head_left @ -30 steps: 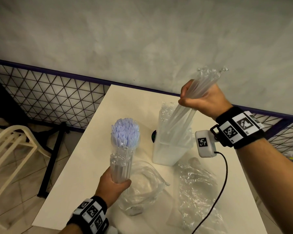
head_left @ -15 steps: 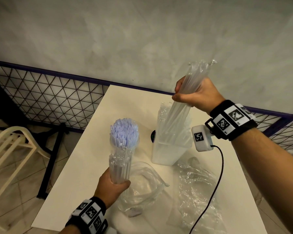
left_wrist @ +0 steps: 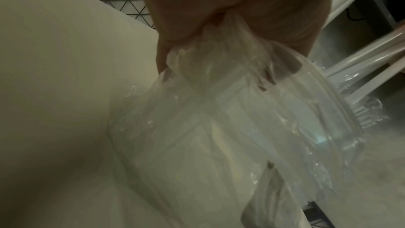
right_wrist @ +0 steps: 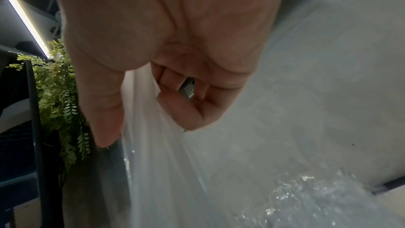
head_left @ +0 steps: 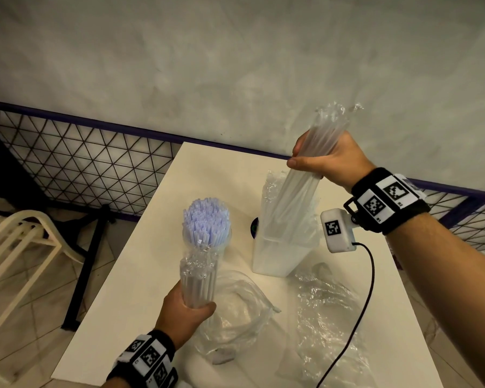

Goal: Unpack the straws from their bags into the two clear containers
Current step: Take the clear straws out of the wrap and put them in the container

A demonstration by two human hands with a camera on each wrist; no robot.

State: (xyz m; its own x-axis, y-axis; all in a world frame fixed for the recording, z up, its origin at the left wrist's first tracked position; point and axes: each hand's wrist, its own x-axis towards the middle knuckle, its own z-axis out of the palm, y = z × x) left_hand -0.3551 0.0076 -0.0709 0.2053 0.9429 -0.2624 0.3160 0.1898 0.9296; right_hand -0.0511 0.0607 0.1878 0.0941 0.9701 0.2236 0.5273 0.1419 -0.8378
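Observation:
My left hand grips the lower end of an upright straw bundle in its clear bag. Its pale blue-white tips stick out of the top. A round clear container sits on the white table just right of that hand. In the left wrist view, my left hand squeezes the crinkled bag. My right hand holds a slanted bundle of clear straws. Their lower ends stand inside the tall rectangular clear container. In the right wrist view, my fingers curl round the bagged straws.
An empty crumpled bag lies at the front right of the table, crossed by a black cable. A wire mesh fence and grey wall run behind. A white chair stands on the floor to the left.
My right hand has risen a little and shifted left, standing its straw bundle more upright in the rectangular container. My left hand and its bundle have barely moved.

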